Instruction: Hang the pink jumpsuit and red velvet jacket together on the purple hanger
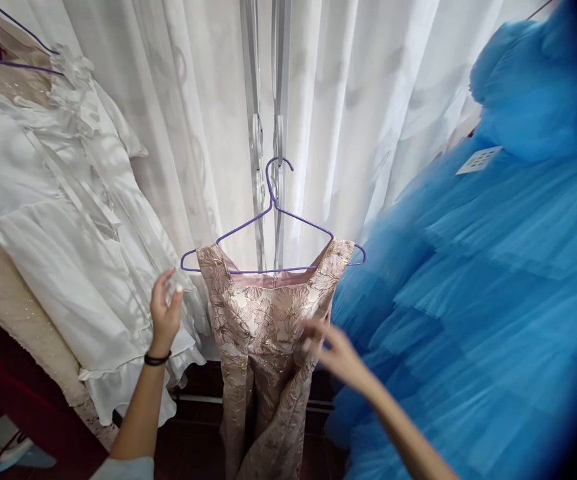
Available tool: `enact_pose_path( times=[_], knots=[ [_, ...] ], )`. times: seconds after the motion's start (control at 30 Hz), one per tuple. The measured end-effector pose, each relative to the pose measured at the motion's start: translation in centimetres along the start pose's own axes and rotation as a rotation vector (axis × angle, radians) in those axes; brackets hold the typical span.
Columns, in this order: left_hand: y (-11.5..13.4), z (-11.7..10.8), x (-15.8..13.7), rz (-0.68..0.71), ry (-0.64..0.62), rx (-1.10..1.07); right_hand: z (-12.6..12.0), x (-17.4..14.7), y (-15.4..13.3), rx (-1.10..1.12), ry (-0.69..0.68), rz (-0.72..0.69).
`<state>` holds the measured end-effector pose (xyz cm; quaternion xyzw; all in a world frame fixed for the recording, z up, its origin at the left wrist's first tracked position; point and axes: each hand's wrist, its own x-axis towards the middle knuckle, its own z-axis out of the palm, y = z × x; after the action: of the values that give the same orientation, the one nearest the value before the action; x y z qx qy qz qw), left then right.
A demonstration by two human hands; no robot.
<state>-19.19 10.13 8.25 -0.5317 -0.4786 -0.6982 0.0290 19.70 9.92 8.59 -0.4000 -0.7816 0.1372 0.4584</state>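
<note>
A pink brocade dress (pixel 273 313) with raised floral patterns and wide straps hangs on a purple wire hanger (pixel 301 217). The hanger's hook rests at a grey metal handle (pixel 279 143). My left hand (pixel 165 307) is raised to the left of the dress, fingers curved and apart, with nothing in it. A black band (pixel 157 360) circles that wrist. At the right side of the bodice, my right hand (pixel 331 350) reaches out with its finger and thumb apart. Motion blurs its fingertips, so I cannot tell whether they touch the fabric.
White dresses (pixel 63 220) hang at the left, with a beige sparkly garment (pixel 18 307) and dark red cloth (pixel 23 387) beside them. A layered blue tulle gown (pixel 488 267) with a white tag (pixel 478 161) fills the right. White curtains (pixel 203 100) cover the back.
</note>
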Motion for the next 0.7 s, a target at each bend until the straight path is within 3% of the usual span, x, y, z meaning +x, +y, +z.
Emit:
enact_pose_path(
  times=[0.07,0.1,0.13,0.2,0.27,0.33,0.5,0.6,0.7],
  knots=[
    [3.3,0.5,4.4,0.255,-0.02,0.178,-4.1,4.2,0.7,-0.133,0.279,-0.169],
    [4.7,1.1,6.1,0.329,-0.062,0.266,-6.1,6.6,1.1,-0.193,0.357,-0.224],
    [5.7,1.9,7.4,0.36,-0.127,0.335,-7.9,9.0,1.5,-0.222,0.344,-0.235],
    [6.9,3.3,8.8,0.307,-0.318,0.405,-10.2,12.8,2.3,-0.176,0.068,-0.154],
    [7.0,4.1,9.1,0.207,-0.477,0.404,-10.9,14.7,2.9,-0.095,-0.205,-0.057],
    [6.7,4.0,9.0,0.163,-0.525,0.383,-10.9,15.0,3.2,-0.051,-0.308,-0.002],
    [4.5,1.0,8.5,0.114,-0.396,0.338,-11.1,13.2,4.0,0.145,-0.308,0.119],
    [1.8,-0.8,7.4,0.001,-0.273,0.228,-10.6,12.1,4.8,0.298,-0.244,0.192],
    [-1.6,-1.3,4.4,-0.187,-0.164,0.129,-9.1,10.9,5.3,0.327,-0.207,0.185]
  ],
)
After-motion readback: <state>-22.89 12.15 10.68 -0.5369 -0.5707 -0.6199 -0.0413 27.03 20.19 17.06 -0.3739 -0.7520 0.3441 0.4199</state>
